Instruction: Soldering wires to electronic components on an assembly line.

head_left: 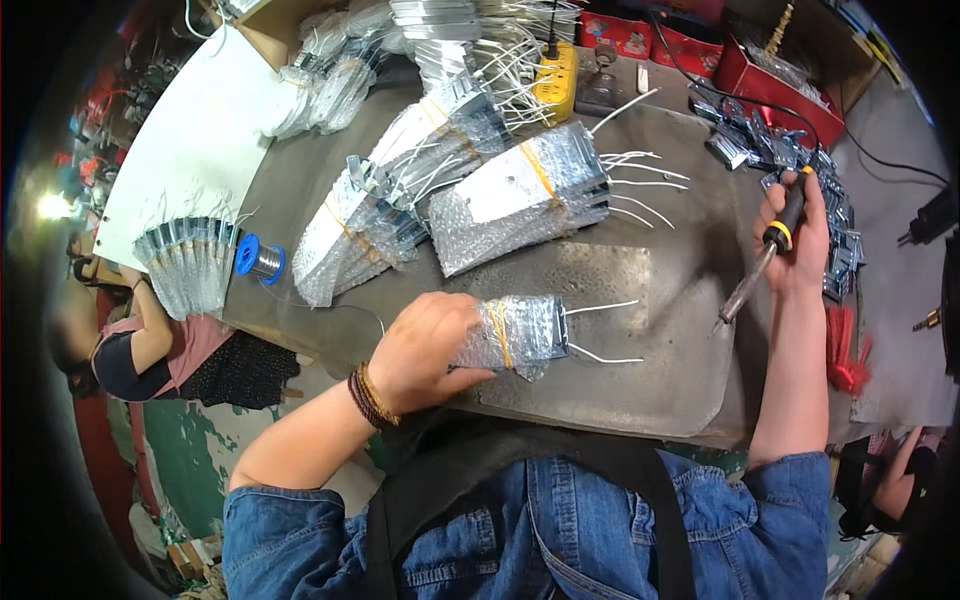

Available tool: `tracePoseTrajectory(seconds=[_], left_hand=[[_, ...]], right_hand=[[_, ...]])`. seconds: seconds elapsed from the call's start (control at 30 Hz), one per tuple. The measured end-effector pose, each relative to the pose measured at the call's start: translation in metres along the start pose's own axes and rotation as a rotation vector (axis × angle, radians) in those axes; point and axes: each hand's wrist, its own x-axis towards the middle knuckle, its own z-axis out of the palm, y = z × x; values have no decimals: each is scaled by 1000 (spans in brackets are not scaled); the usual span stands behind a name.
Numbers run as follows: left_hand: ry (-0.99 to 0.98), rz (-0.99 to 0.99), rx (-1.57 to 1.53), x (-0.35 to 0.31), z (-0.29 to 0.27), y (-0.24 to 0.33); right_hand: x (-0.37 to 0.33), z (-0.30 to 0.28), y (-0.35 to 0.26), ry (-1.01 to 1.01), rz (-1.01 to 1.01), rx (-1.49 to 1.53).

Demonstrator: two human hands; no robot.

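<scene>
My left hand is closed around the left end of a bubble-wrapped bundle near the table's front edge. A yellow rubber band circles the bundle, and two white wires stick out of its right end. In my right hand is a soldering iron with a black and yellow handle, its tip slanting down to the left over the mat. Just beyond the left hand lies a larger banded bundle with several white wires. Another wrapped bundle rests to its left.
A blue solder spool sits left, beside a fan of wrapped pieces. At the back stand a yellow power strip and red boxes. Small dark metallic parts are heaped right, near red wires. A co-worker is at left.
</scene>
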Motion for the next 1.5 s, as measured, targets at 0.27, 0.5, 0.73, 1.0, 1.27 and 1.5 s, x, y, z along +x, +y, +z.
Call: tracePoseTrajectory(seconds=[0.27,0.5,0.73,1.0,1.27,1.5], left_hand=[[422,-15,-111,-3,-98,6],[764,-415,264,75,-184,-210],[651,-646,424,157,-171,-381],[499,-728,403,156,-148,-446],[432,-545,455,144,-141,-437],[364,-562,421,144,-150,-440]], right_hand=[[-19,14,-8,137,-43,5],[-15,2,-12,95,-74,47],[-8,-12,-13,157,-103,-15],[0,-27,-9,160,-91,-80],[-3,-16,0,227,-43,-52],[-5,-13,-4,171,-48,-31]])
